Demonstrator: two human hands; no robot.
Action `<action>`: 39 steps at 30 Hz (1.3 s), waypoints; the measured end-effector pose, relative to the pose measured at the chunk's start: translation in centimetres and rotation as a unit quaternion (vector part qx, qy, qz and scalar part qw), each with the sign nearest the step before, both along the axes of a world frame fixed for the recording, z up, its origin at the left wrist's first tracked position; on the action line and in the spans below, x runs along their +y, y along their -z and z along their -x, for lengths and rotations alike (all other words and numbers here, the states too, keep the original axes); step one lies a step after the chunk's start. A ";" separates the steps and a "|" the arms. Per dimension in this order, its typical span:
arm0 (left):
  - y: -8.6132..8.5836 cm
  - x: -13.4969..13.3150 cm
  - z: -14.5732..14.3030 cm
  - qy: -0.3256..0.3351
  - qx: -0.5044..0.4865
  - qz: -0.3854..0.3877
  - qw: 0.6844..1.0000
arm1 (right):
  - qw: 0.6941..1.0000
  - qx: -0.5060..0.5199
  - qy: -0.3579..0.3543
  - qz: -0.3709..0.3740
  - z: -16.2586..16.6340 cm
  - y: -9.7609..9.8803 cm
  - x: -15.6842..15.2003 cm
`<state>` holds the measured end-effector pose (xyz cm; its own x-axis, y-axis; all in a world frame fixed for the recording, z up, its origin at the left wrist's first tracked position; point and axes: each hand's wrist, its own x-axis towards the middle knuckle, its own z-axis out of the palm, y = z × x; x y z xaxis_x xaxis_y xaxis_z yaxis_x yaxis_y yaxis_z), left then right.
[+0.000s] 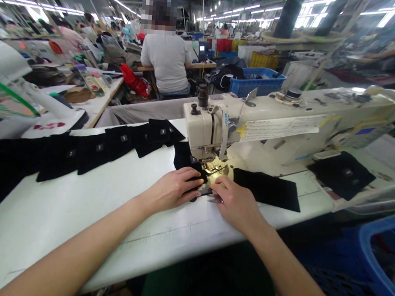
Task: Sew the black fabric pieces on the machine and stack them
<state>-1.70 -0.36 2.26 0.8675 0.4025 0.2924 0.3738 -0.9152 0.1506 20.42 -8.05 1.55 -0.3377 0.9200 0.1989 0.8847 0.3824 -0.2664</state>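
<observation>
A cream sewing machine (288,123) stands on the white table (75,220). My left hand (173,189) lies flat, fingers together, pressing a small black fabric piece (185,158) toward the presser foot (214,167). My right hand (236,203) rests just right of it, fingertips pinching the fabric edge in front of the needle. A second black piece (265,190) lies on the table right of my right hand, touching it.
A chain of sewn black pieces with small labels (98,151) trails left across the table. More black fabric (342,173) lies behind the machine. A blue crate (380,253) sits at lower right. A person in a grey shirt (166,59) sits ahead.
</observation>
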 end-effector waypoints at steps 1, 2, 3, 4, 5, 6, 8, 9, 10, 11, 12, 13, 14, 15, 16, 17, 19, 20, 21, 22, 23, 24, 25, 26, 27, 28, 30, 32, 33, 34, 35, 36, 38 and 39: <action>0.0 0.2 0.0 -0.003 0.000 -0.001 1.000 | 1.000 0.001 0.004 -0.009 -0.2 0.1 -0.2; 0.0 0.4 0.0 -0.007 0.001 -0.001 1.000 | 1.000 0.002 0.006 -0.018 -0.4 0.2 -0.3; 0.0 0.6 0.0 -0.012 0.002 0.000 1.000 | 1.000 0.003 0.007 -0.028 -0.7 0.3 -0.5; 0.0 0.8 0.1 -0.016 0.002 0.002 1.000 | 0.999 0.004 0.007 -0.036 -0.9 0.3 -0.6; 0.1 1.1 0.1 -0.021 0.003 0.002 1.000 | 0.999 0.005 0.007 -0.044 -1.0 0.4 -0.7; 0.2 1.3 0.1 -0.024 0.003 0.002 1.000 | 0.999 0.006 0.007 -0.049 -1.2 0.4 -0.8; 0.3 1.8 0.2 -0.030 0.006 0.002 1.000 | 0.998 0.006 0.009 -0.055 -1.4 0.4 -0.9; 0.4 2.0 0.2 -0.033 0.009 0.002 0.999 | 0.998 0.005 0.011 -0.057 -1.5 0.4 -0.9; 0.5 2.2 0.2 -0.036 0.010 0.004 0.999 | 0.998 0.005 0.012 -0.058 -1.6 0.3 -0.9; 0.6 2.4 0.3 -0.040 0.012 0.006 0.999 | 0.998 0.006 0.014 -0.058 -1.6 0.3 -0.9; 0.6 2.5 0.3 -0.044 0.012 0.008 0.999 | 0.998 0.007 0.016 -0.058 -1.7 0.2 -0.9; 0.6 2.7 0.3 -0.048 0.012 0.009 0.999 | 0.998 0.009 0.017 -0.058 -1.7 0.2 -0.9; 0.6 2.8 0.3 -0.052 0.011 0.010 0.999 | 0.998 0.011 0.018 -0.057 -1.7 0.2 -0.9; 0.6 2.9 0.3 -0.054 0.009 0.009 0.998 | 0.998 0.013 0.019 -0.058 -1.8 0.2 -1.0; 0.6 2.9 0.3 -0.055 0.007 0.009 0.998 | 0.998 0.015 0.018 -0.059 -1.9 0.1 -1.0; 0.5 2.9 0.2 -0.056 0.006 0.009 0.998 | 0.998 0.019 0.018 -0.062 -1.9 0.1 -1.0; 0.5 2.9 0.1 -0.058 0.003 0.010 0.998 | 0.997 0.026 0.021 -0.068 -2.2 0.1 -1.1; 0.6 2.9 0.1 -0.061 0.002 0.009 0.998 | 0.997 0.030 0.024 -0.070 -2.4 0.2 -1.1; 0.6 2.9 0.1 -0.064 0.001 0.009 0.998 | 0.996 0.034 0.028 -0.073 -2.6 0.2 -1.1; 0.7 2.8 0.1 -0.068 0.000 0.008 0.998 | 0.996 0.038 0.036 -0.078 -2.8 0.1 -1.1; 0.8 2.8 0.1 -0.070 -0.001 0.008 0.997 | 0.994 0.042 0.048 -0.084 -3.1 0.1 -1.1; 0.8 2.7 0.1 -0.072 -0.002 0.009 0.997 | 0.993 0.046 0.064 -0.092 -3.5 0.1 -1.2; 0.9 2.6 0.2 -0.073 -0.004 0.011 0.997 | 0.990 0.048 0.085 -0.102 -3.9 0.0 -1.4; 0.9 2.6 0.2 -0.074 -0.008 0.014 0.997 | 0.987 0.046 0.107 -0.111 -4.4 -0.1 -1.6; 1.0 2.5 0.1 -0.077 -0.015 0.020 0.997 | 0.984 0.038 0.128 -0.118 -4.9 -0.1 -1.9; 1.0 2.5 0.0 -0.082 -0.024 0.028 0.996 | 0.982 0.023 0.144 -0.119 -5.4 -0.1 -2.2; 1.0 2.5 -0.3 -0.101 -0.044 0.050 0.993 | 0.983 -0.015 0.152 -0.105 -6.6 0.0 -3.0; 1.2 2.8 -0.8 -0.151 -0.065 0.056 0.985 | 0.986 -0.047 0.138 -0.085 -7.6 0.3 -3.6; 1.3 3.0 -1.1 -0.182 -0.073 0.047 0.979 | 0.987 -0.057 0.125 -0.081 -8.0 0.5 -3.9; 1.4 3.2 -1.3 -0.208 -0.076 0.035 0.975 | 0.988 -0.065 0.112 -0.080 -8.4 0.7 -4.0; 1.5 3.4 -1.5 -0.223 -0.074 0.023 0.972 | 0.989 -0.072 0.098 -0.083 -8.6 0.9 -4.1; 1.6 3.5 -1.6 -0.225 -0.066 0.015 0.972 | 0.990 -0.078 0.084 -0.086 -8.8 1.0 -4.1; 1.8 3.4 -1.7 -0.202 -0.040 0.009 0.979 | 0.990 -0.076 0.066 -0.099 -9.0 1.0 -4.1; 1.9 3.1 -1.5 -0.192 -0.028 0.007 0.981 | 0.989 -0.063 0.070 -0.110 -9.0 0.9 -4.0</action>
